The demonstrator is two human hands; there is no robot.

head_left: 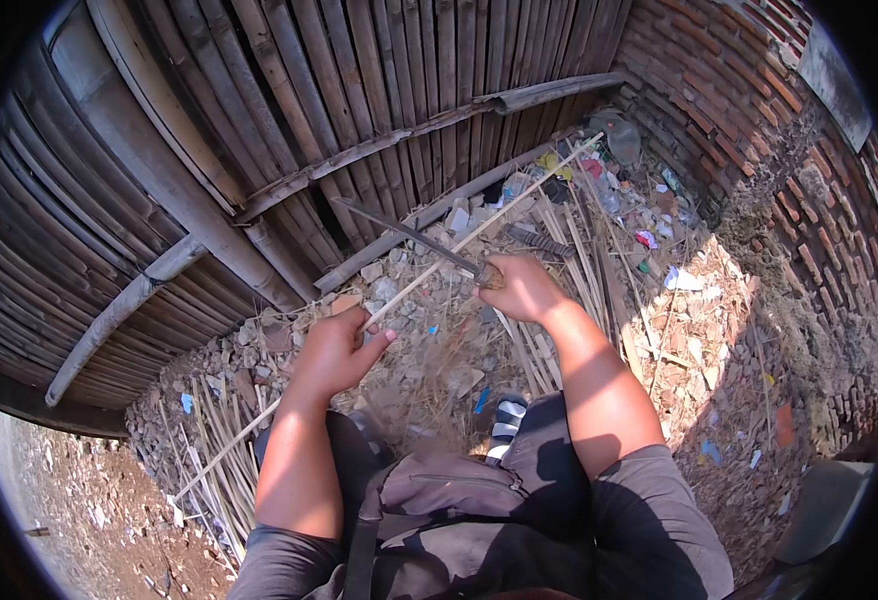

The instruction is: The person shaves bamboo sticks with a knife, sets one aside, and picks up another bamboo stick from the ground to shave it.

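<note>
A long, thin bamboo strip runs slantwise from the lower left to the rubbish by the far wall. My left hand is closed around it near its middle, with the thumb stretched out. My right hand grips the wooden handle of a machete. Its dark blade points up and left and crosses the strip just beyond my left hand. Whether the edge touches the strip, I cannot tell. Fingers of both hands are partly hidden.
A bamboo slat wall stands ahead and left, and a brick wall to the right. Cut bamboo strips lie in a pile at left, others at right. Rubble and litter cover the ground. A dark bag rests on my lap.
</note>
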